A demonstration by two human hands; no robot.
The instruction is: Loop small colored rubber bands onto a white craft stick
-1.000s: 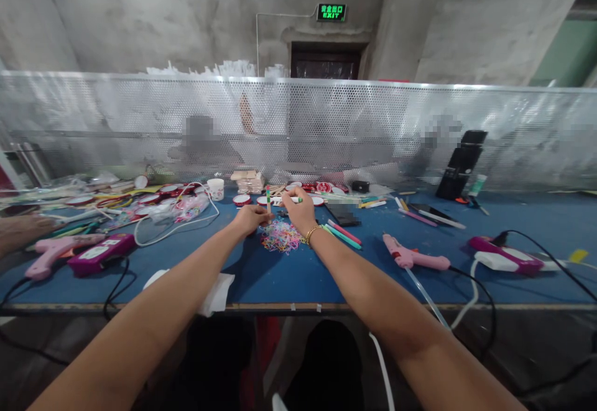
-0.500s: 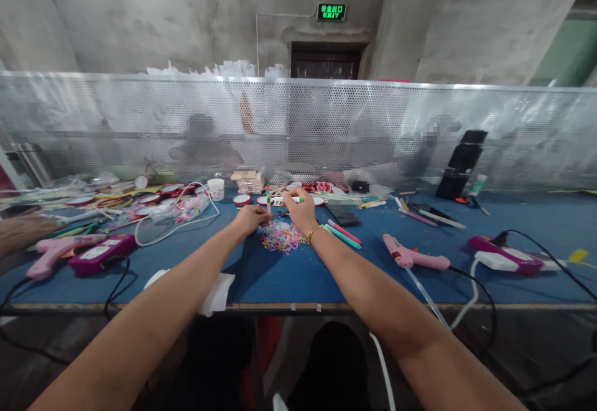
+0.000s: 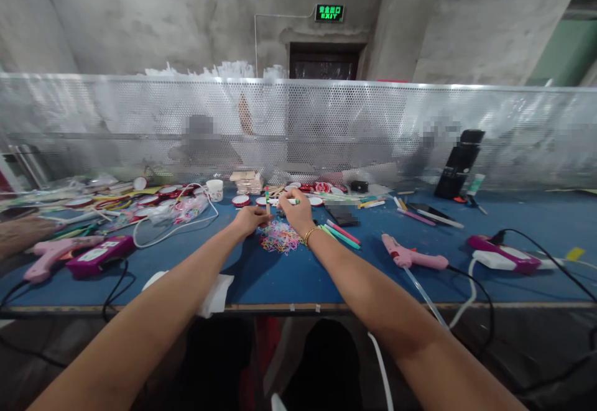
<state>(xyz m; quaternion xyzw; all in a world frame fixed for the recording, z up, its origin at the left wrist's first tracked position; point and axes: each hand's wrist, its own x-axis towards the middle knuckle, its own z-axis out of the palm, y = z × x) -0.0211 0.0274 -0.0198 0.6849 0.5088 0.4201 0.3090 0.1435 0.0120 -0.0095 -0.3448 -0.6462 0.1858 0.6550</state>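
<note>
Over the blue table, my left hand (image 3: pixel 252 219) is closed on a thin wooden craft stick (image 3: pixel 267 203) and holds it upright. Green and red colouring shows near the stick's top. My right hand (image 3: pixel 297 211), wearing a gold bracelet, pinches a white marker with a green end (image 3: pixel 290 201). The marker lies nearly level, its left end at the stick; whether it touches cannot be made out. Just below both hands is a pile of small coloured rubber bands (image 3: pixel 281 238).
Pink glue guns (image 3: pixel 413 257) lie to the right and left, with cords. Capped markers (image 3: pixel 342 237) lie right of the pile. Behind are a paper cup (image 3: pixel 215 190), stacked wooden sticks (image 3: pixel 247 182) and red-rimmed discs (image 3: pixel 241 201). Another person's hand (image 3: pixel 23 234) is at far left.
My right hand and the marker have shifted slightly left and down against the stick. My left hand keeps the stick upright in nearly the same place.
</note>
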